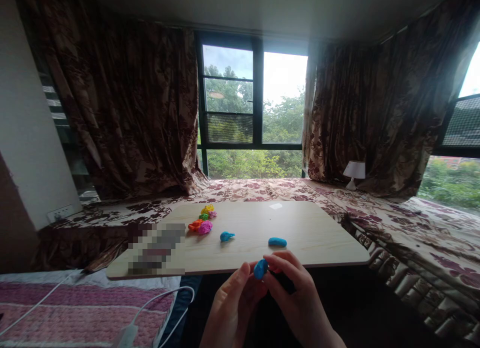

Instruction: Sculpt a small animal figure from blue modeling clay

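Together, our left hand [235, 300] and right hand [294, 283] held a blue lump [260, 269] between the fingertips, just off the near edge of the tabletop [247, 223]. On the board beyond them we had a blue roll [277, 242], a blue teardrop-shaped piece [226, 236] and, farther left, a cluster of orange, pink, green and yellow lumps [205, 227].

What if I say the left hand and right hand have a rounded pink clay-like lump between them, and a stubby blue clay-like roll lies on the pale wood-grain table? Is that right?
Nearly! The head view shows the clay-like lump between left hand and right hand is blue, not pink. The blue roll does lie on the table.
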The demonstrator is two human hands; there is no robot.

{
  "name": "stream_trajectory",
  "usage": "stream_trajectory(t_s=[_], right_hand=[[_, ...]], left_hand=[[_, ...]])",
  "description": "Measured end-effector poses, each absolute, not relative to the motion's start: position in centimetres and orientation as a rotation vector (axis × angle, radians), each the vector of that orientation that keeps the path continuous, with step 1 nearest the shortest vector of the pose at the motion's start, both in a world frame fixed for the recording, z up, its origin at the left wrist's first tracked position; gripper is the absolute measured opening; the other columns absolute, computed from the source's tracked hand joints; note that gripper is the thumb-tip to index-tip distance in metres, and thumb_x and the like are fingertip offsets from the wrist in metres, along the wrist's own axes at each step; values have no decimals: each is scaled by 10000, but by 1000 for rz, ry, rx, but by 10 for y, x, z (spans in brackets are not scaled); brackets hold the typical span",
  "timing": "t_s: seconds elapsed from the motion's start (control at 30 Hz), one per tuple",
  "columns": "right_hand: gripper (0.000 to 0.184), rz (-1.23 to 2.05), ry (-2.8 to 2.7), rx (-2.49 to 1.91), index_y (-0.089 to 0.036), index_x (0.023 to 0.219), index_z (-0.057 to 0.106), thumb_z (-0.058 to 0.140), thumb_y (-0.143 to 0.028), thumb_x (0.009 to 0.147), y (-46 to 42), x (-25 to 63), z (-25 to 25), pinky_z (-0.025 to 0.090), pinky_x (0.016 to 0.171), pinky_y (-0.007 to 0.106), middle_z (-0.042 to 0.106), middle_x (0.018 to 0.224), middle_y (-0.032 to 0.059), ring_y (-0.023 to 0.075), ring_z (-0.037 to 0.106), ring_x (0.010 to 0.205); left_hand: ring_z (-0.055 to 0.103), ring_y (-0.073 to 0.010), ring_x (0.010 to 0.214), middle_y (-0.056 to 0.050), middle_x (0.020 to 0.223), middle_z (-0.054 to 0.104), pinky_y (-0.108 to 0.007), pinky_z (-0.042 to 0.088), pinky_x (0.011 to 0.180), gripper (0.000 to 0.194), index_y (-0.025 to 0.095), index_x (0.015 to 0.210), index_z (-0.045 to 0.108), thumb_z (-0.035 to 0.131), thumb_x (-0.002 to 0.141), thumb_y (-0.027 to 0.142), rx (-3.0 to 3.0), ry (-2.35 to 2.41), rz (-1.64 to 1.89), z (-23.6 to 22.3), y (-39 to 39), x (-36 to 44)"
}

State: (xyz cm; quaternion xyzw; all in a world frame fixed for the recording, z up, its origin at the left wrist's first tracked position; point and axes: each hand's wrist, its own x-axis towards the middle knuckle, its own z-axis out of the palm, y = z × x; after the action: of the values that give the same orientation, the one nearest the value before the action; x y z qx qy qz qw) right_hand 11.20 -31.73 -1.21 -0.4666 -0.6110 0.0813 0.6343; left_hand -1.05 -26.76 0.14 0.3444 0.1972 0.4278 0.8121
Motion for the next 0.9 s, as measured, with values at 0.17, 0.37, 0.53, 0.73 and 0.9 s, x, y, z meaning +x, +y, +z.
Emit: stream_trajectory(t_s=[0.17,0.37,0.53,0.73,0.9], right_hand=[[330,139,-1409,-1087,-253,1093,624,643,-147,782,-318,111,-13,486,819,300,566,1041,46,178,579,932],[163,102,-1378,-1080,-238,919,692,635,-150,794,-317,107,-12,489,677,277,584,855,25,153,580,773],[149,41,-1345,-1061,-246,847,710,607,-143,817,-319,107,-9,473,650,276,576,778,12,147,561,738],[443,201,-1484,-1075,-274,1221,559,622,-141,803,-326,117,0,462,860,315,541,1073,48,176,548,966],[337,192,-1514,-1066,-268,1121,639,639,-168,799,-322,116,-2,469,818,318,547,994,45,177,548,924]], left_hand=[[687,-184,751,-77,793,729,-226,543,697,252,121,824,707,784,600,206,715,489,997,0,-271,-8],[677,-158,735,-77,807,731,-222,536,716,234,128,788,706,797,579,182,676,489,989,-1,-273,-6],[672,-150,748,-79,815,733,-236,530,748,204,130,807,704,777,624,181,699,463,923,-3,-271,-9],[660,-166,758,-83,838,720,-258,531,728,227,124,849,699,750,665,247,713,482,920,-9,-266,-7],[641,-166,754,-75,793,703,-243,519,710,203,116,815,696,730,685,268,755,453,911,-7,-268,-6]])
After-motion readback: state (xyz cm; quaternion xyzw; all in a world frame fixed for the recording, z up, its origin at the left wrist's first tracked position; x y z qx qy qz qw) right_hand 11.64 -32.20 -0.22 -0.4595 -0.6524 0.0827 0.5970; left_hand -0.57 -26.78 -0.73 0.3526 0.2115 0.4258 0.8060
